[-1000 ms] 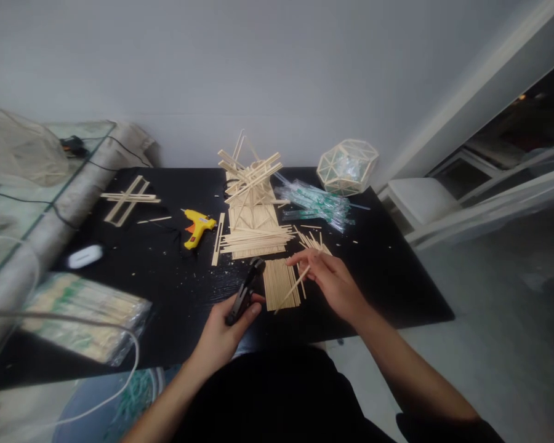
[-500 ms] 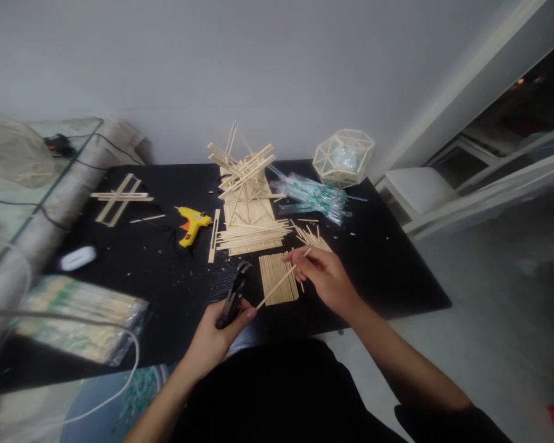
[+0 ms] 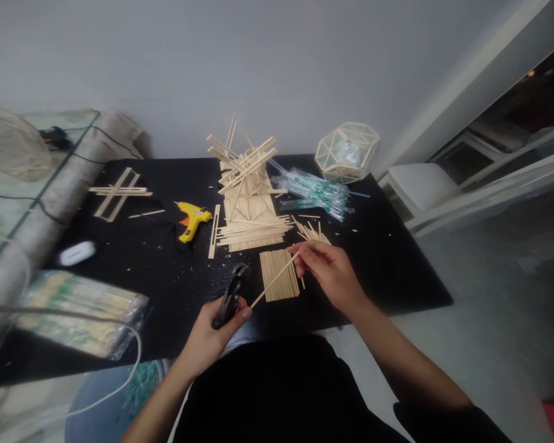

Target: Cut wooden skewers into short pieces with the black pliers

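My left hand (image 3: 216, 335) is closed round a black cutter-like hand tool (image 3: 231, 296), its dark head pointing up and away from me. Between both hands a thin wooden stick (image 3: 275, 280) runs at a slant; my right hand (image 3: 327, 271) pinches its upper end, and the lower end meets my left thumb and fingertips. Under the stick, a flat row of cut wooden sticks (image 3: 277, 289) lies side by side on the table. Beyond it stands a windmill-like wooden stick model (image 3: 247, 203), with loose sticks (image 3: 253, 231) piled across its front.
A yellow glue gun (image 3: 192, 220) lies left of the model. Plastic wrappers (image 3: 316, 192) and a faceted stick frame (image 3: 347, 152) are at the back right. Crossed stick pieces (image 3: 120, 194) lie at the left, a packed bundle of chopsticks (image 3: 80, 314) nearer. A blue bin (image 3: 106, 400) stands below the table edge.
My right hand has slid slightly down the table side of the view with its end of the stick. My left hand, with the tool, has shifted a little left. The camera view has tilted slightly.
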A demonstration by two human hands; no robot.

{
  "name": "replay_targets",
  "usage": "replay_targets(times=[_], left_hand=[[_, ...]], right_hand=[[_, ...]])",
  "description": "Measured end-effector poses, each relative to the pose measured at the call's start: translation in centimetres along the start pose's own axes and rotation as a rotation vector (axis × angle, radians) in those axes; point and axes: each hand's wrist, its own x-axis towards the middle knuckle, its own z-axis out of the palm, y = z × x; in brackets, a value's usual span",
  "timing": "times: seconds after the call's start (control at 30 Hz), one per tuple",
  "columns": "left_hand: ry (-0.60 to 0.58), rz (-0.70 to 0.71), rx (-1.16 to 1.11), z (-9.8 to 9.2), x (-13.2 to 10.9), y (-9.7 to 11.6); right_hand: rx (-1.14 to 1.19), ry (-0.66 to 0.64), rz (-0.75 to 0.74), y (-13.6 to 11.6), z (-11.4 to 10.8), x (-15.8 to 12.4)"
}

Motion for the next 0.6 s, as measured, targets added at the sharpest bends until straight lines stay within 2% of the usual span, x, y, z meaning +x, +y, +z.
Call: replay_targets(times=[0.17,0.23,0.33,0.47,0.6], left_hand=[[0.059,0.026,-0.005,-0.3,-0.1,-0.3],[0.108,0.028,-0.039,-0.6,-0.2,-0.4],[0.198,0.031,-0.079,-1.5,-0.4,-0.6],[0.353,0.044,-0.046,-2.9,-0.7,-0.7],[0.443,0.057,-0.045,-4.1,-0.8,-0.4]], right_hand=[[0.107,-0.029,0.072,0.3,-0.6,0.2],[0.058,-0.056,0.111,0.8,-1.2,0.4],[-0.281,-0.065,0.099,2.0,-2.2,0.7],[-0.865,-0.023,-0.058,4.2,-3.2,0.8],[-1.048,-0.092,-0.112,5.5,-3.8,0.5]])
